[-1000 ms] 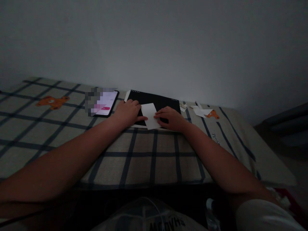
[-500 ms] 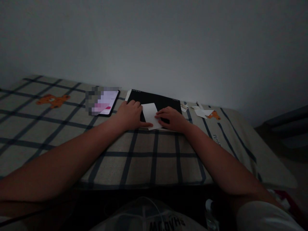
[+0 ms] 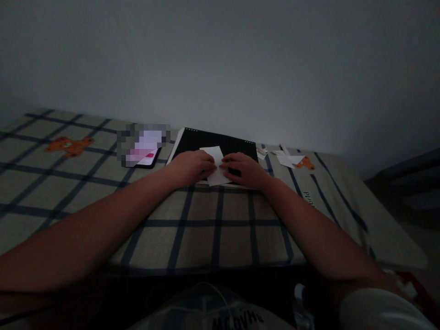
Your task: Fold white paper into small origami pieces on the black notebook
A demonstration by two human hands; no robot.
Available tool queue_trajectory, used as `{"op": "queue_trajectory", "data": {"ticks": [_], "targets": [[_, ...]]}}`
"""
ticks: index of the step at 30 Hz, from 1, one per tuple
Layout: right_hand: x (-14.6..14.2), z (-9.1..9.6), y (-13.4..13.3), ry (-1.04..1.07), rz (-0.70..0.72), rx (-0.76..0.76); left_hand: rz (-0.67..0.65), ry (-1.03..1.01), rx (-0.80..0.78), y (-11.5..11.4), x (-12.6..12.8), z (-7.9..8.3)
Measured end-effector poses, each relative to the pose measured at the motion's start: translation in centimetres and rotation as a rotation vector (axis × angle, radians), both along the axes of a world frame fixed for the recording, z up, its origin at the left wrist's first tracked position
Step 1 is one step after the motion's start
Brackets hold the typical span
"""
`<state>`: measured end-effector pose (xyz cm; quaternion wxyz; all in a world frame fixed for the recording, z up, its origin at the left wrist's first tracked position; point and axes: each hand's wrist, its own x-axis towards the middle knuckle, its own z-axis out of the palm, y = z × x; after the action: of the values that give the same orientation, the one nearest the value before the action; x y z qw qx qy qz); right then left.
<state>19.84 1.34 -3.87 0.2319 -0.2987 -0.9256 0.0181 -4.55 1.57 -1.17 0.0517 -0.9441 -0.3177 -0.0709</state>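
Note:
A small white piece of paper (image 3: 216, 178) lies on a black-covered, spiral-type notebook (image 3: 206, 137) with punched holes along its far edge. My left hand (image 3: 194, 166) covers the paper's left part, its bent fingers and thumb closed at the middle of the sheet. From the other side my right hand (image 3: 244, 168) holds the paper's right edge with its fingertips, and a dark gap shows between its thumb and fingers. The two sets of fingertips almost meet. Any crease under them is too small to make out.
Left of the notebook lies a phone (image 3: 151, 156) with a lit, partly blurred screen. White paper scraps (image 3: 290, 160) sit to the right on the checked tablecloth (image 3: 233, 240). A grey wall (image 3: 220, 68) rises behind. Below the table edge stands a clear bottle (image 3: 301, 307).
My left hand has moved right over the paper, from its left edge to its middle, and its thumb has drawn in. My right hand stays nearly in place. The view has shifted slightly.

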Motion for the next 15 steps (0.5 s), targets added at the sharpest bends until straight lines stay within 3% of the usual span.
{"op": "queue_trajectory", "data": {"ticks": [8, 15], "targets": [[0.39, 0.48, -0.17, 0.048, 0.036, 0.107, -0.055, -0.042, -0.008, 0.39, -0.46, -0.26], [0.16, 0.83, -0.60, -0.002, 0.097, -0.024, -0.056, -0.022, 0.003, 0.36, -0.50, -0.22]]}}
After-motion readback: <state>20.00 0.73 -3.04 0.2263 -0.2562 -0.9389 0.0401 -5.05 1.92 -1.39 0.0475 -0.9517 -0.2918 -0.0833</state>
